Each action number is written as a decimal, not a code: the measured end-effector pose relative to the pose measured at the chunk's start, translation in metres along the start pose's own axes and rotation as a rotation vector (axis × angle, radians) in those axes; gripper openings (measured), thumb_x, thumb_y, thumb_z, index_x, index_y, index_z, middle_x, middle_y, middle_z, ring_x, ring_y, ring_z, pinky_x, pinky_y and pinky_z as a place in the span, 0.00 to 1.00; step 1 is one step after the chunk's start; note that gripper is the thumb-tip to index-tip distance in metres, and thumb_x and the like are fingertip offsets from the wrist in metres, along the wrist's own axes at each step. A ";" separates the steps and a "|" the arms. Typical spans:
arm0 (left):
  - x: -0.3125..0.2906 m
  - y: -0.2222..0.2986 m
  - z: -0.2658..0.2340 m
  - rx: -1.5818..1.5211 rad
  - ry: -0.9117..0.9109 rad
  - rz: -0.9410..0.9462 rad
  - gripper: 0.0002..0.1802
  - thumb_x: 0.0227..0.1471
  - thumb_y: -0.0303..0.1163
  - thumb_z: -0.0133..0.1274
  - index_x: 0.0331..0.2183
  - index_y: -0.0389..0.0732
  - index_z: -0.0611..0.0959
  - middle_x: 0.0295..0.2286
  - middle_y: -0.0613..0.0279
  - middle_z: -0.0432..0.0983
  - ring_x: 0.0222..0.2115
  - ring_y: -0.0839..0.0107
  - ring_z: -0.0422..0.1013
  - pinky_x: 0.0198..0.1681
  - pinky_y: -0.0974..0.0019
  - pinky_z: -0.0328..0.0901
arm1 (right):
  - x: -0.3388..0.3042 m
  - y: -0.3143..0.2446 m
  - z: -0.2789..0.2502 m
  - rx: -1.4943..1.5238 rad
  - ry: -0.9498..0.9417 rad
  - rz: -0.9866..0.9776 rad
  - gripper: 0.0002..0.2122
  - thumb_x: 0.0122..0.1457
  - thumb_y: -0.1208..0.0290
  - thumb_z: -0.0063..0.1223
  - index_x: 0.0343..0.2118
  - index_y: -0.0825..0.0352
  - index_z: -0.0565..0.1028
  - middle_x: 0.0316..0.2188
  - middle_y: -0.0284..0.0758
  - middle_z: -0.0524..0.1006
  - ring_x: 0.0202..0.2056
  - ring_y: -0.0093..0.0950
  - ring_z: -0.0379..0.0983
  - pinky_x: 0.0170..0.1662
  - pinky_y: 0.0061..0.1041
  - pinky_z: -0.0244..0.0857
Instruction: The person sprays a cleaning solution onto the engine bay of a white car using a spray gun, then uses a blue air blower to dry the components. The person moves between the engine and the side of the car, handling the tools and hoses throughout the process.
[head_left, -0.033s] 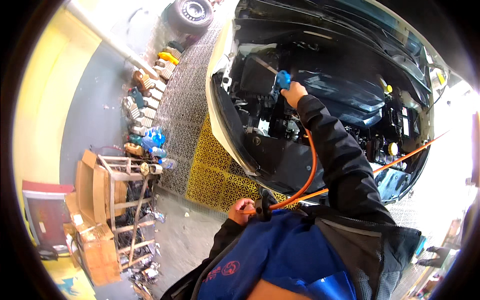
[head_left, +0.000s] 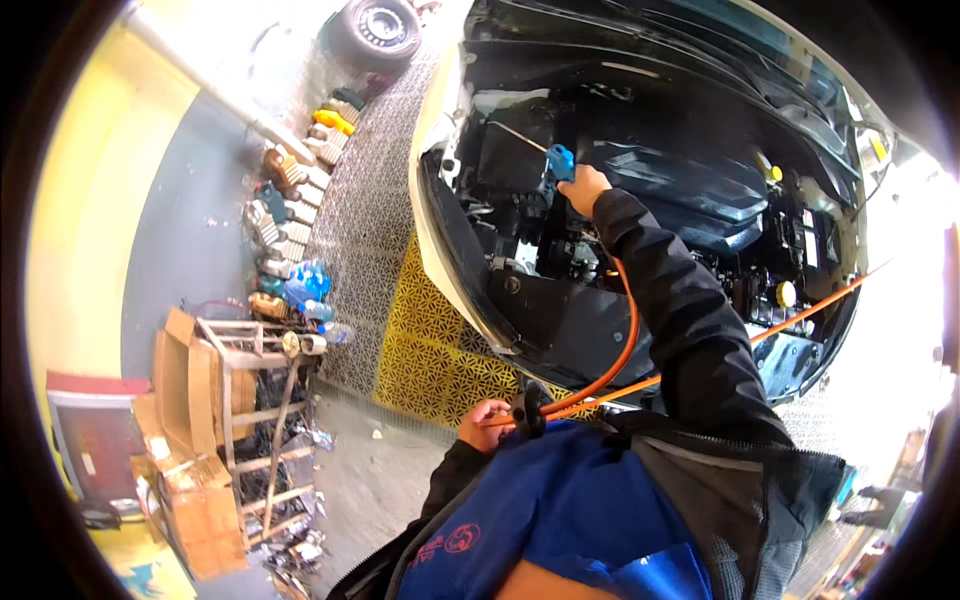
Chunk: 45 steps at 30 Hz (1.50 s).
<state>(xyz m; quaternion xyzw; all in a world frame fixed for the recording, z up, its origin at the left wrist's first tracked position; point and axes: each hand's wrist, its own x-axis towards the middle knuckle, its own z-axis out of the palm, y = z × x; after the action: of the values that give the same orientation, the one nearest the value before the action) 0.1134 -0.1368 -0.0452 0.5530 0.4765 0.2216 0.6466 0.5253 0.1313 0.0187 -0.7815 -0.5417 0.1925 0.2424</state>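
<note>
My right hand reaches over the open engine bay, closed round a blue air blow gun. Its thin nozzle points left, above a black box-like cover. From the gun, an orange air hose drops past my right forearm and loops back toward my body. Close to my waist, my left hand is closed on the hose, beside a black fitting or strap that I cannot make out clearly. Right of the gun lies the dark glossy engine cover.
The pale car's front edge curves before me. Yellow floor grating lies left of it. Several bottles and jugs line the grey wall. A metal rack, cardboard boxes and a wheel stand left. The hose stretches away right.
The blow gun and my right hand have shifted slightly left, and the nozzle shows more sharply. My left hand keeps its hold on the hose.
</note>
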 end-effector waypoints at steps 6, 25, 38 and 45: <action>0.013 0.020 -0.002 -0.011 -0.085 -0.063 0.09 0.53 0.22 0.48 0.39 0.34 0.76 0.22 0.65 0.72 0.22 0.78 0.69 0.27 0.74 0.66 | 0.021 0.058 -0.044 -0.020 0.181 0.349 0.20 0.52 0.56 0.57 0.37 0.72 0.76 0.38 0.52 0.78 0.43 0.48 0.75 0.47 0.38 0.69; -0.008 0.012 -0.009 -0.184 0.024 -0.068 0.11 0.49 0.18 0.50 0.37 0.35 0.75 0.27 0.64 0.74 0.24 0.76 0.71 0.33 0.71 0.69 | 0.061 -0.052 -0.009 0.110 0.210 0.000 0.23 0.52 0.54 0.56 0.37 0.74 0.74 0.36 0.55 0.77 0.42 0.51 0.74 0.45 0.42 0.68; 0.006 0.016 0.032 -0.041 -0.057 0.064 0.07 0.57 0.29 0.50 0.35 0.36 0.77 0.21 0.68 0.73 0.21 0.82 0.67 0.25 0.76 0.63 | -0.037 -0.050 -0.084 -0.063 -0.385 -0.144 0.19 0.53 0.58 0.58 0.35 0.73 0.75 0.30 0.49 0.78 0.36 0.44 0.77 0.38 0.38 0.69; 0.001 0.013 0.060 0.128 -0.118 0.137 0.07 0.58 0.30 0.51 0.37 0.37 0.77 0.20 0.74 0.68 0.20 0.85 0.62 0.24 0.77 0.59 | -0.094 -0.016 -0.101 -0.214 -0.305 -0.398 0.18 0.56 0.58 0.53 0.36 0.73 0.74 0.34 0.52 0.77 0.41 0.47 0.74 0.42 0.40 0.68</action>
<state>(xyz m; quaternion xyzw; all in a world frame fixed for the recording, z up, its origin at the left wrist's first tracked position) 0.1688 -0.1628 -0.0369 0.6364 0.4121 0.2014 0.6202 0.5385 0.0308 0.1137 -0.6430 -0.7320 0.1981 0.1071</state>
